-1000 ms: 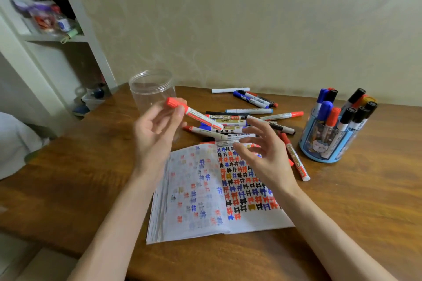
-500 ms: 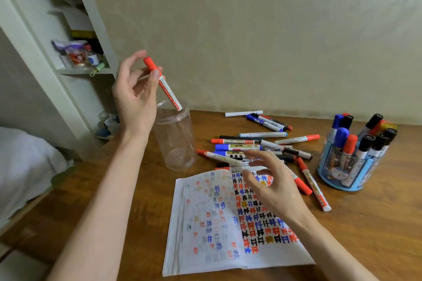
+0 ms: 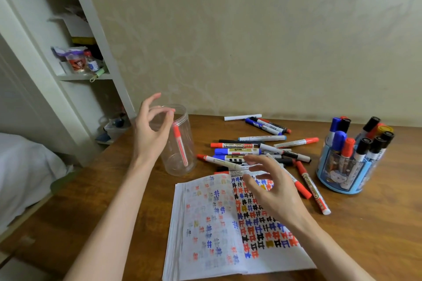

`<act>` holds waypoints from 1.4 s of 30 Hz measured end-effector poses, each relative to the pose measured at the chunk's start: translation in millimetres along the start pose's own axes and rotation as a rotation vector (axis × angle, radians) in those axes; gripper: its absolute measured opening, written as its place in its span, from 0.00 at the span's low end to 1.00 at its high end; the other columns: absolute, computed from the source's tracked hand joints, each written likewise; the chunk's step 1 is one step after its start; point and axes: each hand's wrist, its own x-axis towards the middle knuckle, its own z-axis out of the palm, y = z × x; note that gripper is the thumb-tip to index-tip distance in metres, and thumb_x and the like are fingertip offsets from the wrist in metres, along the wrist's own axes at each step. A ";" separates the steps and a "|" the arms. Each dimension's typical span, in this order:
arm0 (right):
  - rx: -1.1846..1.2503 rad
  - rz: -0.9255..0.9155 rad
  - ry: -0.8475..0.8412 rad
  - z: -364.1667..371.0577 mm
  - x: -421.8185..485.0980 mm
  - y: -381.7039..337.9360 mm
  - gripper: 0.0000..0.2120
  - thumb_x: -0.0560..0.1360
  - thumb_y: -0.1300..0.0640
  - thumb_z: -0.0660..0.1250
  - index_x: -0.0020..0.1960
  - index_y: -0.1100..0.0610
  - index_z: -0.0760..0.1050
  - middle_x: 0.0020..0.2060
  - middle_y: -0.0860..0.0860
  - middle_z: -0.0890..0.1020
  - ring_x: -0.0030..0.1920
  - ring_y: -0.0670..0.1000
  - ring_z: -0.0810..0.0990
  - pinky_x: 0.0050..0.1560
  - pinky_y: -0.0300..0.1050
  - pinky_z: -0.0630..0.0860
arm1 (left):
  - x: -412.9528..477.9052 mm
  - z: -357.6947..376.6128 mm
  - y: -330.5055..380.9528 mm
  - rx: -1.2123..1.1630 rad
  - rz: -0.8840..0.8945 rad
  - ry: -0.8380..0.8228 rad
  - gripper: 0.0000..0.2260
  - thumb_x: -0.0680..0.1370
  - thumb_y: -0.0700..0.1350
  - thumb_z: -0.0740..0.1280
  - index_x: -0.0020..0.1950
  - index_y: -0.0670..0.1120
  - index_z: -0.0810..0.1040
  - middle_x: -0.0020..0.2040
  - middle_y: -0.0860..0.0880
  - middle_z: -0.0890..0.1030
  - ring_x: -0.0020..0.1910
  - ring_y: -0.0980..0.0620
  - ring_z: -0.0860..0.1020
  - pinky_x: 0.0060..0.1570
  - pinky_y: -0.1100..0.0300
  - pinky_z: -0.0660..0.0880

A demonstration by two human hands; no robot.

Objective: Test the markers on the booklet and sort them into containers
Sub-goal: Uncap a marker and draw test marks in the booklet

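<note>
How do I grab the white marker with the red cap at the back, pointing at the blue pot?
Pinch the white marker with the red cap across its thin barrel, nearer the cap, coming down from above. It lies flat on the wooden table, and bare wood shows along both long sides there, so fingers should fit. Its plain end sits close to the marker pile.

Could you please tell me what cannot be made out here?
- Head view: the left hand covers the clear jar's left wall and part of its rim.
- Head view: the right hand hides the booklet's upper right page and some loose markers.
- Head view: the bottom frame edge cuts off the booklet's lower left corner.
- Head view: shelf items are too small to identify.
</note>
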 end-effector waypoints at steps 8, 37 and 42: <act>-0.114 0.057 0.097 -34.1 -0.7 9.6 0.17 0.79 0.57 0.72 0.66 0.44 0.78 0.58 0.43 0.82 0.52 0.40 0.82 0.47 0.35 0.81 | -34.2 12.0 10.1 0.040 0.290 0.292 0.12 0.81 0.41 0.69 0.64 0.42 0.78 0.62 0.45 0.80 0.65 0.51 0.75 0.67 0.59 0.70; -0.130 0.298 0.018 -54.0 -20.3 15.9 0.11 0.77 0.42 0.74 0.51 0.49 0.82 0.38 0.46 0.86 0.38 0.44 0.86 0.36 0.36 0.79 | -141.0 86.7 38.9 -0.164 -0.089 -0.713 0.14 0.78 0.52 0.74 0.63 0.55 0.81 0.53 0.59 0.84 0.53 0.61 0.82 0.48 0.63 0.80; 0.122 0.271 -0.153 -38.1 -28.2 2.7 0.12 0.79 0.43 0.71 0.52 0.52 0.83 0.39 0.47 0.89 0.38 0.45 0.87 0.40 0.38 0.81 | -151.1 84.7 45.7 -0.172 -0.105 -0.686 0.14 0.75 0.48 0.77 0.61 0.53 0.83 0.51 0.58 0.85 0.50 0.60 0.83 0.51 0.58 0.83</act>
